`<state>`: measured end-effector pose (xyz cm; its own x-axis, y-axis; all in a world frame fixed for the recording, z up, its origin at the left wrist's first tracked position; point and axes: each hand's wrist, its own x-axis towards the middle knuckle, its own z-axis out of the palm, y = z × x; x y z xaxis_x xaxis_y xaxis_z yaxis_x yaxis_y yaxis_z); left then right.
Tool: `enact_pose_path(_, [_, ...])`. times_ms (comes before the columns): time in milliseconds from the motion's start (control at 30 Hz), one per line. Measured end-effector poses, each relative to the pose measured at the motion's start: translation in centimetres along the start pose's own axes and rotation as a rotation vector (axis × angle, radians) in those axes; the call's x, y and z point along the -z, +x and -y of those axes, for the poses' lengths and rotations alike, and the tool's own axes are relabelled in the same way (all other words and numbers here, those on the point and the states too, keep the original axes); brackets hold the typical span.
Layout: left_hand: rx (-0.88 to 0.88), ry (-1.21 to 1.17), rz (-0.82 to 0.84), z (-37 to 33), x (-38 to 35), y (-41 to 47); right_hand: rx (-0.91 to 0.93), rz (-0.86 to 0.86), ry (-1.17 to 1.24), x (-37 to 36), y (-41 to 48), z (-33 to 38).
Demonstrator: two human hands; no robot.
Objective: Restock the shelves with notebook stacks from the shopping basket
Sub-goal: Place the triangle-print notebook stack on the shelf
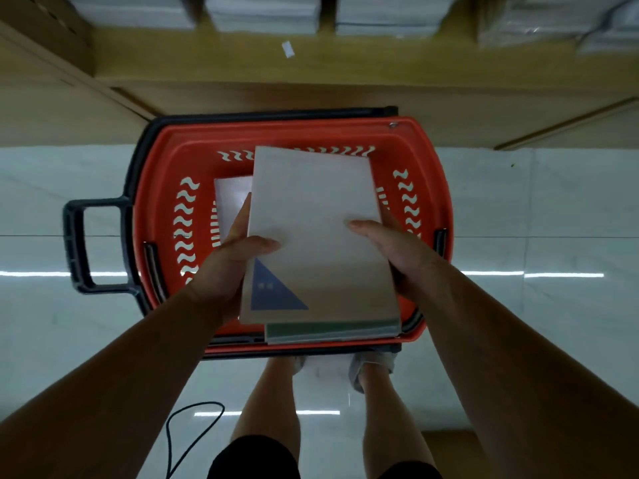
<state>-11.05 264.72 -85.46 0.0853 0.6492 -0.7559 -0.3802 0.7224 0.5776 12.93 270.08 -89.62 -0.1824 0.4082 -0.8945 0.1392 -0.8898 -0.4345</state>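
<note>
A stack of notebooks [314,236] sits between both hands above the red shopping basket [162,157], its pale top cover carrying a blue triangle at the near left corner. A greenish edge of a lower notebook pokes out at the near end of the stack. The left hand [231,261] clasps the left edge, thumb pressed on the cover and fingers tucked underneath; the right hand [390,250] clasps the right edge the same way, thumb lying flat on top. Down inside the basket, to the left of the held stack, another pale notebook [230,198] lies on the bottom. The basket has a dark rim and a dark pull handle [81,247] sticking out to the left, and it stands on a glossy white tiled floor [536,209]. Just beyond it runs a wooden shelf unit [242,67], with white wrapped stacks [262,12] lined up along the back and a small white tag [287,49] lying loose on the board. The person's bare legs and pale shoes show below the basket, and a thin black cable [186,430] loops on the floor nearby
</note>
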Motion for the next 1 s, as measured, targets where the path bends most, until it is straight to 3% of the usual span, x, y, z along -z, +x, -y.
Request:
enact_pose_path(267, [-0.003, -0.043, -0.041, -8.5, -4.5, -13.9, 0.053, 0.001, 0.017, -2.5, -16.1, 6.5])
enact_pose_path(633, [-0.145, 0.11, 0.092, -21.6, -10.8, -28.7, 0.309, -0.054, 0.227, -5.1, -38.1, 14.3])
enact_pose_path(833, [-0.191, 0.194, 0.196, -24.8, -16.1, -30.8, 0.396, -0.028, 0.309, -1.7, -43.1, 15.8])
enact_pose_path(1000, [-0.22, 0.216, 0.249, -25.2, -23.7, -29.9, 0.466, -0.014, 0.353, 5.2, -45.0, 17.9])
